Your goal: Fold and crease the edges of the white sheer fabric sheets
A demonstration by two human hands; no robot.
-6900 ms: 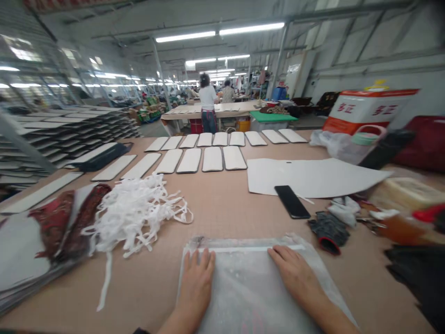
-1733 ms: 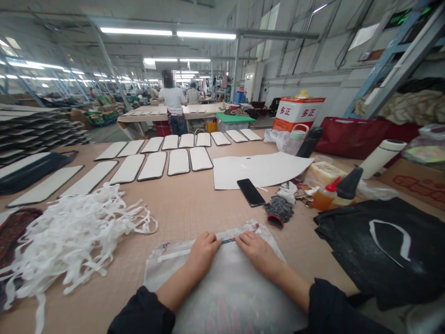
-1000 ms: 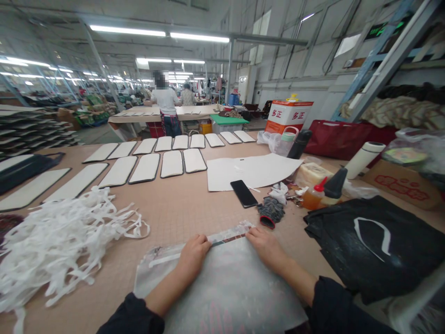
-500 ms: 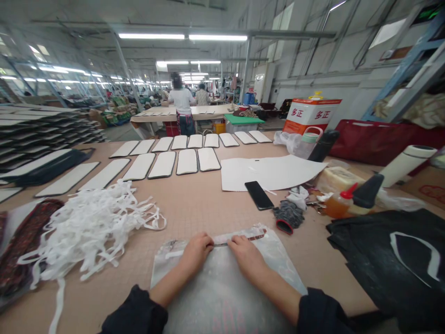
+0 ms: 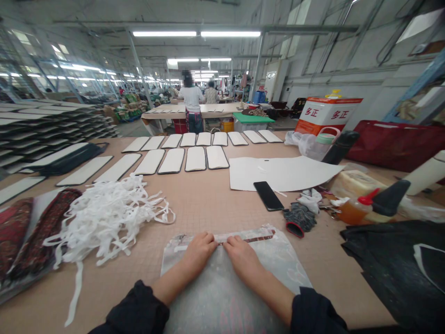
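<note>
Bag [image 5: 227, 297]: thin clear plastic, cloudy, soft sheen. Tabletop [image 5: 205, 208]: matt tan w/ fine grid, looks slightly rough. Phone [image 5: 268, 195]: blk, glossy glass front. Big sheet [image 5: 281, 174]: white, matt, paper or card, can't tell which. Strips [image 5: 107, 218]: white, matt, soft-looking, prob. cloth. Glove [image 5: 299, 219]: dark, rough knit w/ red rubbery cuff. Squeeze bottle [image 5: 351, 212]: glossy clear plastic, red tip. Sleeves [image 5: 135, 308]: blk matt cloth. Blk sheet [image 5: 392, 273]: dull, scuffed, faint sheen.

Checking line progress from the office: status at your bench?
Left hand, right hand on top edge of translucent plastic bag. White strapping pile to the left, apart.
</note>
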